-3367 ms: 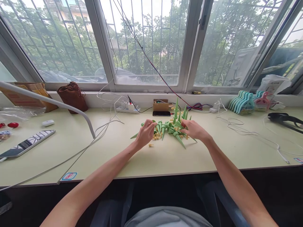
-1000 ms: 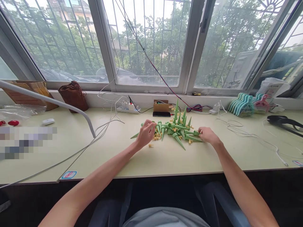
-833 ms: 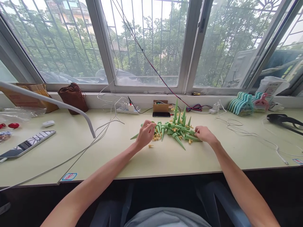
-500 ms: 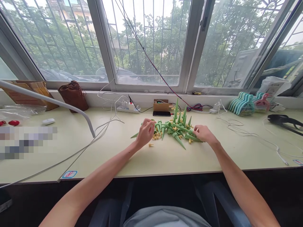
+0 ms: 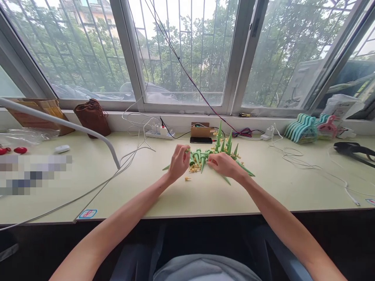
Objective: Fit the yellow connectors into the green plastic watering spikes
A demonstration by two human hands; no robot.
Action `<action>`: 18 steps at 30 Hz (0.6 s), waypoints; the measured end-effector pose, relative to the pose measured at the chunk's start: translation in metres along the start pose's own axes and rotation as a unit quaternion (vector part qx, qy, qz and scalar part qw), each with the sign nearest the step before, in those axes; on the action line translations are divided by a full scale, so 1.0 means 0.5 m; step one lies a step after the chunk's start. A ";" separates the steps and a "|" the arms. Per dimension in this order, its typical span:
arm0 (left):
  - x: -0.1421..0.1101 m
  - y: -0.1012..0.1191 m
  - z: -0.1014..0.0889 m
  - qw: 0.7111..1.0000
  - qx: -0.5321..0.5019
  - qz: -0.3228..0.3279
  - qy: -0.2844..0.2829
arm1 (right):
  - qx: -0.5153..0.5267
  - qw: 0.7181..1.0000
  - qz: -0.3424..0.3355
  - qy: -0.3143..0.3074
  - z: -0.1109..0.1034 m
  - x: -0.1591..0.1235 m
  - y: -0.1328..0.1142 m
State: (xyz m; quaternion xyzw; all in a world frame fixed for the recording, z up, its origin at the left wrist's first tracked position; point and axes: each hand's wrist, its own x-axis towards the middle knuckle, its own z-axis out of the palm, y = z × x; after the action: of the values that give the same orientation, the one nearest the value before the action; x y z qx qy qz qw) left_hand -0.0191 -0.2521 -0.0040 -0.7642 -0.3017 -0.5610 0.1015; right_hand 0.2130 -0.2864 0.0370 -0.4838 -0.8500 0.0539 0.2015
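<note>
My left hand (image 5: 179,160) is closed, with a bit of green plastic showing between its thumb and fingertips; it looks like the wide end of a plant watering spike. A pointed green tip (image 5: 166,168) shows left of that hand, and I cannot tell whether it belongs to the same piece. My right hand (image 5: 224,163) is curled, low in front of the heap of green watering spikes (image 5: 202,159); anything in its fingers is hidden. Small yellow valves (image 5: 193,169) lie between the hands, and one loose yellow valve (image 5: 187,178) sits nearer me. Several spikes with valves (image 5: 218,140) stand upright behind.
A phone (image 5: 200,140) lies before a small cardboard box (image 5: 200,130) at the back. White cables (image 5: 134,150) cross the table on the left, and more run at right. Teal hangers (image 5: 301,128), a brown pouch (image 5: 92,119) and a power strip (image 5: 160,132) line the sill.
My right hand has moved left from the right end of the heap to its middle, closer to my left hand. The left hand stays nearly where it was.
</note>
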 end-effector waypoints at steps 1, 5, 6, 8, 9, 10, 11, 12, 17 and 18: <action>0.000 0.000 -0.001 1.000 0.001 -0.004 0.001 | 0.000 0.999 -0.039 -0.010 0.012 0.018 -0.017; 0.002 -0.003 -0.006 1.000 0.009 -0.028 0.010 | -0.031 0.992 -0.120 -0.009 0.067 0.074 -0.051; 0.002 -0.004 -0.007 0.999 0.011 -0.033 0.013 | -0.029 0.991 -0.131 0.003 0.081 0.079 -0.052; 0.003 -0.006 -0.008 0.999 0.014 -0.042 0.019 | -0.007 0.988 -0.151 0.027 0.104 0.075 -0.051; 0.004 -0.007 -0.008 0.999 0.013 -0.044 0.022 | 0.004 0.986 -0.162 0.031 0.114 0.068 -0.051; 0.005 -0.008 -0.007 0.998 0.013 -0.048 0.026 | 0.014 0.984 -0.174 0.029 0.122 0.059 -0.052; 0.005 -0.008 -0.007 0.998 0.013 -0.052 0.029 | 0.020 0.982 -0.187 0.026 0.128 0.050 -0.053; 0.006 -0.009 -0.006 0.998 0.012 -0.058 0.034 | 0.024 0.980 -0.194 0.024 0.132 0.041 -0.056; 0.009 -0.013 -0.005 0.996 0.020 -0.078 0.045 | -0.004 0.980 -0.196 -0.016 0.147 0.026 -0.076; 0.010 -0.015 -0.006 0.996 0.022 -0.079 0.045 | -0.013 0.980 -0.199 -0.019 0.150 0.028 -0.079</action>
State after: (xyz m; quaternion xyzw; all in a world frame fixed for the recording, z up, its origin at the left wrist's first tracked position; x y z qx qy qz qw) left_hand -0.0249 -0.2459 0.0001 -0.7097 -0.3683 -0.5942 0.0867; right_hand 0.1453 -0.2879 -0.0163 -0.3064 -0.9337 0.0108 0.1851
